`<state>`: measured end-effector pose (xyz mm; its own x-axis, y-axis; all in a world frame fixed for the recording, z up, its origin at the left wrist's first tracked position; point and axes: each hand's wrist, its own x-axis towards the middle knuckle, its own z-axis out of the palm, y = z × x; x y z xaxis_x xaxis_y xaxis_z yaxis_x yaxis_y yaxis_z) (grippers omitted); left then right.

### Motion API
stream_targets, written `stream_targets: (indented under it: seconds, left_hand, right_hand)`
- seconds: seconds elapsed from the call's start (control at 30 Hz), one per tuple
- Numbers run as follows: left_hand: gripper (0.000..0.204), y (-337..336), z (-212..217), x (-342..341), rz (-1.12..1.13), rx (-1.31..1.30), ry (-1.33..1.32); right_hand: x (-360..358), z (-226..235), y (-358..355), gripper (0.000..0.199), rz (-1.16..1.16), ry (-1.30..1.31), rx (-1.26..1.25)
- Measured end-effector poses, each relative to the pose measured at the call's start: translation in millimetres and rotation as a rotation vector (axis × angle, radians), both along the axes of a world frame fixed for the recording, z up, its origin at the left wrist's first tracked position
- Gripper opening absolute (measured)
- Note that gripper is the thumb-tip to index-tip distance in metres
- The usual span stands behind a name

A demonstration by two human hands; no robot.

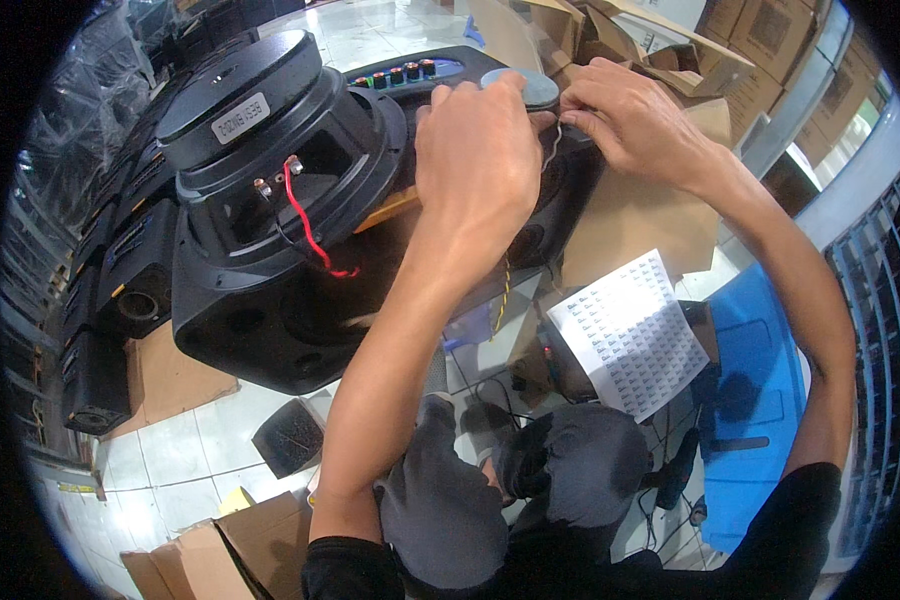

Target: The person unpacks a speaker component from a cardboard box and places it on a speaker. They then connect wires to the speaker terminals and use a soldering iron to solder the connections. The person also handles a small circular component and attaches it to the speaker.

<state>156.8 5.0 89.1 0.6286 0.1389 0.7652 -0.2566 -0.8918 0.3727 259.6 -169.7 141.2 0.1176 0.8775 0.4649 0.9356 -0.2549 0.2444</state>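
Note:
My left hand (480, 150) is closed with its fingertips against a round grey-blue disc (533, 88), possibly the back of a small speaker driver. A thin pale wire (553, 150) hangs beside it, and my right hand (620, 120) pinches its upper end at the disc's right edge. Under both hands lies a black speaker cabinet (235, 320). On its left part a large black woofer (285, 150) rests face down, with a red wire (310, 230) and a black one coming off its terminals. Behind my left hand shows a panel of coloured terminals (400, 73).
A printed white sheet (630, 335) lies right of my knees, near a blue plastic bin (755, 370). Open cardboard boxes (660, 60) stand at the far right. More black speaker cabinets (135, 270) line the left. Cardboard flaps (240, 545) lie at the lower left.

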Motion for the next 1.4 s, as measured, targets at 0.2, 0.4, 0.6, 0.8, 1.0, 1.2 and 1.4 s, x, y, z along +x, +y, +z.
stream_targets:
  seconds: [0.2, 0.4, 0.6, 0.8, 1.0, 1.2, 1.4]
  left_hand:
    - [0.027, -0.9, -0.8, 1.1, -0.02, -0.037, 0.014]
    - [0.029, 0.0, -4.7, 3.5, 0.025, 0.061, -0.037]
    - [0.032, -0.3, -3.2, 2.5, 0.033, 0.05, -0.013]
    - [0.038, 0.6, 1.8, 0.5, 0.036, 0.038, 0.04]
    - [0.035, 0.3, 5.8, -3.5, 0.029, 0.005, 0.09]
    - [0.037, 2.0, 9.7, -2.0, 0.042, 0.02, 0.173]
    - [0.037, 4.7, 8.0, -1.7, 0.003, 0.034, 0.14]
  right_hand:
    - [-17.9, -4.5, 7.6, 0.017, -0.196, 0.117, 0.07]
    - [-31.1, 11.3, 25.0, 0.031, -0.515, 0.375, 0.02]
    - [-32.6, 19.1, 28.1, 0.034, -0.601, 0.491, 0.042]
    - [-23.1, 24.4, 11.8, 0.032, -0.481, 0.61, 0.068]
    - [-14.2, 14.2, -0.3, 0.022, -0.17, 0.349, 0.143]
    - [-1.9, 9.0, -3.3, 0.014, 0.096, 0.119, 0.059]
    - [7.3, 14.6, -5.7, 0.024, 0.233, -0.287, -0.062]
